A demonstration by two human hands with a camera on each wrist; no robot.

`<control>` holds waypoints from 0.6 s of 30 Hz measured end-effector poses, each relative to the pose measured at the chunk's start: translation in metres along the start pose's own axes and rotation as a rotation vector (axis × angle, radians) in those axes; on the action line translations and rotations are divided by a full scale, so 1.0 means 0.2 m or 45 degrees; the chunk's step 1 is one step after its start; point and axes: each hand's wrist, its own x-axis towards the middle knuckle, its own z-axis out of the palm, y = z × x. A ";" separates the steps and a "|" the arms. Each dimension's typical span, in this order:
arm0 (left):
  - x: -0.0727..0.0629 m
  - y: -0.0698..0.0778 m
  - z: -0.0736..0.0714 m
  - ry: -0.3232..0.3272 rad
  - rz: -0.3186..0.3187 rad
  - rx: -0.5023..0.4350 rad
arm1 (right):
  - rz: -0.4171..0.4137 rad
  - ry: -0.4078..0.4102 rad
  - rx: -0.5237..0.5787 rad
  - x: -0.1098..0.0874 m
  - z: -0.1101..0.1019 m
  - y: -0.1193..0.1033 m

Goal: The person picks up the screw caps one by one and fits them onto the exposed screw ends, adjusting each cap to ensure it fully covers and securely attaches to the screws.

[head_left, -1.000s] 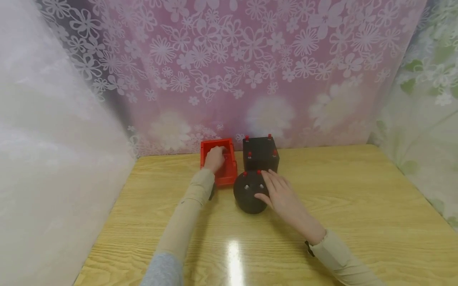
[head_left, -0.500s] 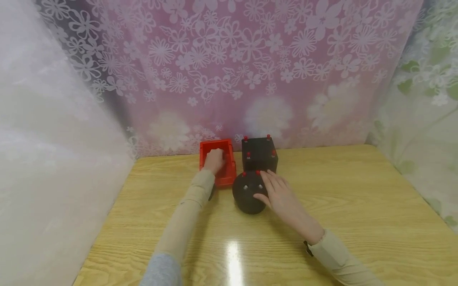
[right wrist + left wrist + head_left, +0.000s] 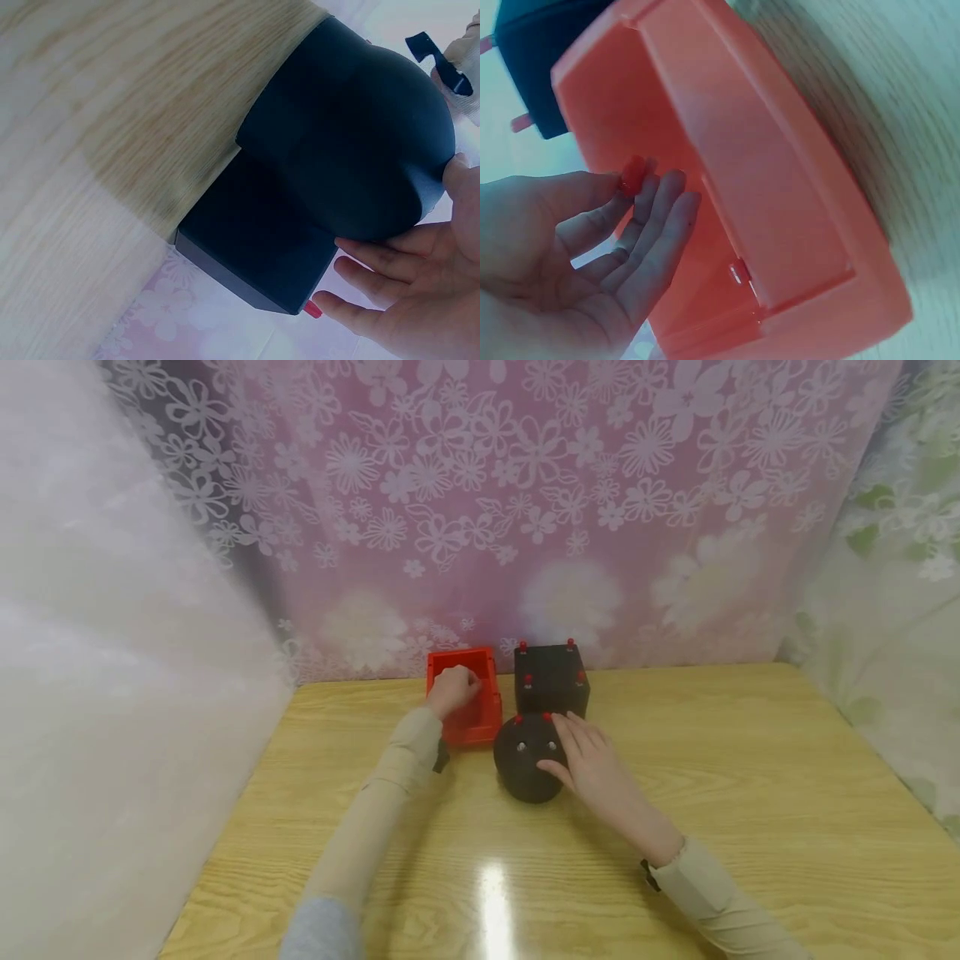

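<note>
Over the red bin (image 3: 486, 727), my left hand (image 3: 452, 687) pinches a small red peg (image 3: 633, 175) between thumb and forefinger. The other fingers are loosely bent beneath it. Inside the bin lies another red peg (image 3: 739, 271) with a shiny part. My right hand (image 3: 596, 772) rests on the right side of a round black block (image 3: 528, 772), thumb and fingers spread and fairly straight. This block carries two red pegs at its back and two silver spots nearer me.
Right behind the round block stands a black box-shaped block (image 3: 551, 672) with several red pegs on top. A wooden table (image 3: 360, 877) bears everything. A pink flowered curtain (image 3: 465, 527) hangs along the back edge, with pale sheeting (image 3: 112, 652) at the left.
My left hand has risen slightly from inside the bin, and its pinching fingertips now show. The view has shifted a little. My right hand stays on the round block.
</note>
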 end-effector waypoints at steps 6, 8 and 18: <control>-0.07 -0.01 -0.03 0.023 0.043 -0.139 | 0.012 -0.020 0.004 0.00 0.00 0.00; -0.10 -0.02 -0.03 0.029 0.062 -0.205 | 0.011 -0.022 0.005 0.00 0.00 0.00; -0.24 -0.03 -0.02 0.016 0.033 -0.643 | -0.007 -0.002 -0.003 -0.01 -0.01 0.00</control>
